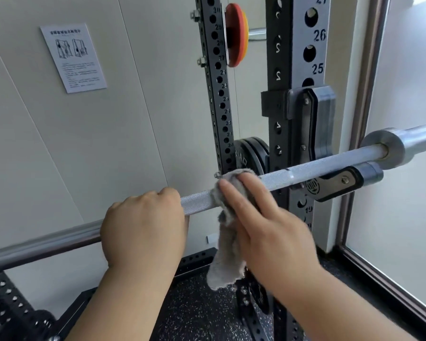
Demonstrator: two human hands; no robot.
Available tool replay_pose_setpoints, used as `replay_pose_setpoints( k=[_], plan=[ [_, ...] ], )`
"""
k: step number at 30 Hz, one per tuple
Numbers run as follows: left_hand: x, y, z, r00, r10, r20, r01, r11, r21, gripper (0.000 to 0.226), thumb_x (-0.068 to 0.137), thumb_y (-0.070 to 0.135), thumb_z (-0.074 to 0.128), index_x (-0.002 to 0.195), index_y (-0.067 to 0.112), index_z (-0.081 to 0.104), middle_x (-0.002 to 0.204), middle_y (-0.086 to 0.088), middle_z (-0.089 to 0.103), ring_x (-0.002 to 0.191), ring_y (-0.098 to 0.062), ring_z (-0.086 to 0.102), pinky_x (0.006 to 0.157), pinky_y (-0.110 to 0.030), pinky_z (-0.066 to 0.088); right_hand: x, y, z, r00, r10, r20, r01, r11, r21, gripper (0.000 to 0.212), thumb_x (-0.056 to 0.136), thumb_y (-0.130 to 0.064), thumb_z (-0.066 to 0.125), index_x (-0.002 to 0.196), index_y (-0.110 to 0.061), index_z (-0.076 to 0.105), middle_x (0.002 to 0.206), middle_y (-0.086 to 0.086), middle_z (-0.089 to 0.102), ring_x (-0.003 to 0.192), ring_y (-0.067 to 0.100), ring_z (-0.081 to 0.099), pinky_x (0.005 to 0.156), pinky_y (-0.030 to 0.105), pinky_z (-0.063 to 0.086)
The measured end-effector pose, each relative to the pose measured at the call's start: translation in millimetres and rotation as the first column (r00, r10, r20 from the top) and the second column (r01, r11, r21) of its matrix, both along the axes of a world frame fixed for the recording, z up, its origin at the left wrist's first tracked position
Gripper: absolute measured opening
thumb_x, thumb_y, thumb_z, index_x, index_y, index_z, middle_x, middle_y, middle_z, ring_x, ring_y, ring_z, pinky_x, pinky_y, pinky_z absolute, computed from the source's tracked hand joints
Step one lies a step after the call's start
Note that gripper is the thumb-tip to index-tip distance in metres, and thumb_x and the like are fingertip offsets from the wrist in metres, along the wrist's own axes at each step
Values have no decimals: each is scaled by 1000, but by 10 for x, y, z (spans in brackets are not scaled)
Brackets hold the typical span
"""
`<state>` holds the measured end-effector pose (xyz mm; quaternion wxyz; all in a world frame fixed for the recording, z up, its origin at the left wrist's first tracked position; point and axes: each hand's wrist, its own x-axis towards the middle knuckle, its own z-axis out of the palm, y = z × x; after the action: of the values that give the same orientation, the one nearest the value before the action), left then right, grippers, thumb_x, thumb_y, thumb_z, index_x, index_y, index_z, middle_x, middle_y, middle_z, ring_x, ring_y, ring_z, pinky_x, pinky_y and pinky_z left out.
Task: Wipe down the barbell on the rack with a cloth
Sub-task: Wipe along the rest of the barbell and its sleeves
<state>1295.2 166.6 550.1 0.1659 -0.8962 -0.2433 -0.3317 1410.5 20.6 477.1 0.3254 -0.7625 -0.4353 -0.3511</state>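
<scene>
While left grip (pixel 143 225) holds barbell (pixel 330 163), cloth (pixel 228 264) just beside, under right grip (pixel 263 217)

One barbell (pixel 330 164), one cloth (pixel 228 263), two hands (pixel 145 227) (pixel 273 232)

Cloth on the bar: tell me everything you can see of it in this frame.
The cloth is grey and fuzzy, like a worn towel, with ragged edges. Its upper part is bunched over the knurled shaft of the barbell, left of the rack hook; the rest hangs loosely below the bar. The right hand presses it against the bar with straight fingers laid over it. The left hand grips the bar further left, apart from the cloth.
</scene>
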Motion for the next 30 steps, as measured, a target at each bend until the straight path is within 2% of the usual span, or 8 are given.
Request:
replay_pose_setpoints(
  k=[5,8,11,14,18,22,26,30],
  plan=[
    [12,-16,-12,999,28,32,-28,1000,11,55,50,17,89,56,21,35,40,-5,43,39,-22,24,54,-24,13,-48,37,-15,989,-70,-127,88,985,147,49,102,-27,60,150,-28,52,161,3,40,52,20,53,42,29,47],
    [-14,-56,-137,996,14,92,-20,998,58,41,62,28,85,70,19,46,58,-7,54,53,-32,51,58,-36,28,-245,184,-72,998,31,-52,-27,996,84,60,96,-24,66,153,-31,49,160,3,41,58,19,57,45,30,50],
    [-100,-15,-388,982,-60,179,32,987,159,43,76,36,80,107,10,64,92,-12,60,83,-38,56,81,-51,39,-45,-70,-26,1000,-4,12,4,999,32,52,103,-38,54,155,-28,50,160,0,44,59,13,57,49,23,45],
    [-125,-24,-485,973,-118,200,78,977,199,61,80,37,76,129,3,63,112,-17,61,101,-42,56,97,-56,37,93,-251,-33,990,-122,-64,128,988,92,49,107,-37,46,154,-27,50,161,1,44,50,17,50,45,23,36],
    [116,-215,-415,988,-45,149,18,984,177,44,80,30,78,113,8,60,92,-12,55,82,-36,50,81,-51,39,-81,-51,-74,991,-95,-90,104,990,94,61,96,-24,65,154,-28,48,163,3,40,48,18,38,42,25,34],
    [241,-112,-403,974,-68,217,14,971,240,19,83,16,73,95,15,59,79,-7,51,71,-33,48,68,-43,32,41,-183,-27,995,-97,9,97,995,-5,54,104,-36,53,156,-27,47,162,-2,42,52,14,53,43,23,39],
    [267,-100,-417,963,-57,264,-11,968,250,13,83,21,67,91,14,59,78,-7,53,71,-32,49,67,-42,29,83,-161,-68,983,-166,-77,173,980,98,54,103,-30,55,156,-25,45,164,-1,37,54,22,53,46,26,34],
    [259,-134,-388,971,-37,234,-18,973,229,18,83,19,73,91,16,57,79,-6,55,73,-33,50,68,-43,31,-166,104,-102,996,-41,-73,47,996,81,64,97,-19,63,157,-27,44,164,3,36,56,18,48,42,29,42]
  ],
)
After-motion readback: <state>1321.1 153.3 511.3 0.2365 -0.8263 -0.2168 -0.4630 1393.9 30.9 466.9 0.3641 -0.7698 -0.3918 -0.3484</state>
